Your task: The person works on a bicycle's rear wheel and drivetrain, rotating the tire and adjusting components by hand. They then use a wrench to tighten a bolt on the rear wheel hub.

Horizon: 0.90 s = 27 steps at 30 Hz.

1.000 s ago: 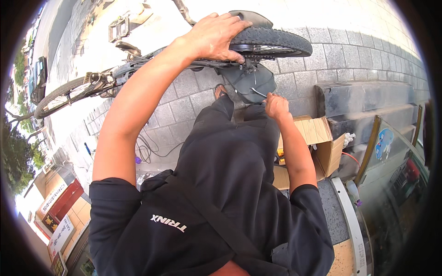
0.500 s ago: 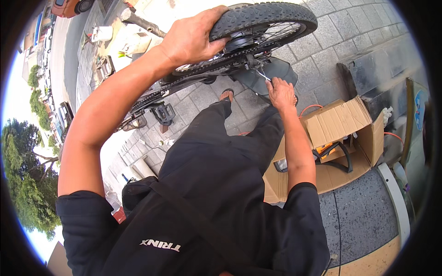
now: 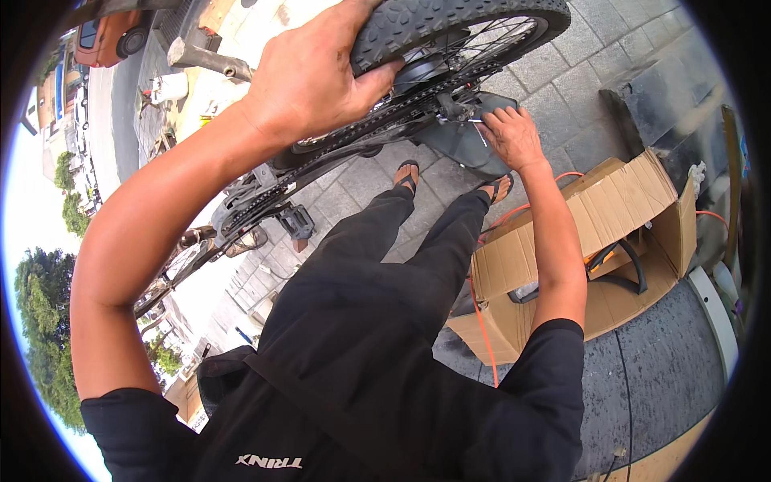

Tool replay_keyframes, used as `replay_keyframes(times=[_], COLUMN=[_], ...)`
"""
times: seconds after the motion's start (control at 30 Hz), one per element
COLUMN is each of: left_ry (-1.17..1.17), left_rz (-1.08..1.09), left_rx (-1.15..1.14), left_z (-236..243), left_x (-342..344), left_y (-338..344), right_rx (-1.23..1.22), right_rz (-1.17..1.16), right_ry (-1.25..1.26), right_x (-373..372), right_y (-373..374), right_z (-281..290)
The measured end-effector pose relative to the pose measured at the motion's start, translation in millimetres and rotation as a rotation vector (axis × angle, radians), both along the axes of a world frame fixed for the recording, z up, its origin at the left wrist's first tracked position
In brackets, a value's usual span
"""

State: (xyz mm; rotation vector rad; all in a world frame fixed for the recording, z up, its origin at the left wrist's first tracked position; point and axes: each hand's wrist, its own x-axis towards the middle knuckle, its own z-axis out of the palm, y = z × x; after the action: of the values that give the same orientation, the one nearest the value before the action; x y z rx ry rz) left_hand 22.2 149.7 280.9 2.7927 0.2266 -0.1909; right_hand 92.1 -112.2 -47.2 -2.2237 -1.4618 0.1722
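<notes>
My left hand [image 3: 309,76] is wrapped round the knobbly black tyre [image 3: 458,30] of a bicycle wheel, thumb on the near side. Below the rim, spokes, a dark hub and the chain [image 3: 365,124] show. My right hand [image 3: 514,138] is closed on a thin silver tool with prongs [image 3: 481,131], perhaps a Y-shaped hex wrench. Its tip is at the derailleur [image 3: 454,107] beside the hub; whether it sits in a bolt I cannot tell. A dark grey bag-like thing [image 3: 458,149] lies behind the tool. Farther left along the frame is a pedal [image 3: 294,222].
An open cardboard box [image 3: 578,217] with black and orange items stands by my right forearm. An orange hose [image 3: 484,329] runs past it. My sandalled feet [image 3: 407,174] stand on grey paving. A metal post [image 3: 205,59], a white bucket [image 3: 169,87] and an orange vehicle [image 3: 108,36] are at the upper left.
The wheel and my left hand look larger and closer. My right hand has shifted up and right in view, and the tool has turned to a different angle. Both hands keep their hold.
</notes>
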Motion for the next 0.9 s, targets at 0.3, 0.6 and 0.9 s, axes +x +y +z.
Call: replay_keyframes(times=[0.3,0.6,0.9], left_ry=[-0.048,-0.038,-0.075], left_rz=[-0.094,-0.012,-0.102], left_rx=[0.013,-0.158,-0.034], left_z=[-7.8,-12.6,-17.4], left_x=[16.2,8.9,16.5], left_y=[-1.6,7.5,6.7], right_rx=[0.081,-0.190,0.327], right_rz=[-0.153,-0.522,-0.877], right_ry=[0.327,0.771,1.444], right_x=[-44.2,-91.0,-178.2], right_y=[15.3,70.6,106.7], right_z=[-63.1,-67.2,-82.7])
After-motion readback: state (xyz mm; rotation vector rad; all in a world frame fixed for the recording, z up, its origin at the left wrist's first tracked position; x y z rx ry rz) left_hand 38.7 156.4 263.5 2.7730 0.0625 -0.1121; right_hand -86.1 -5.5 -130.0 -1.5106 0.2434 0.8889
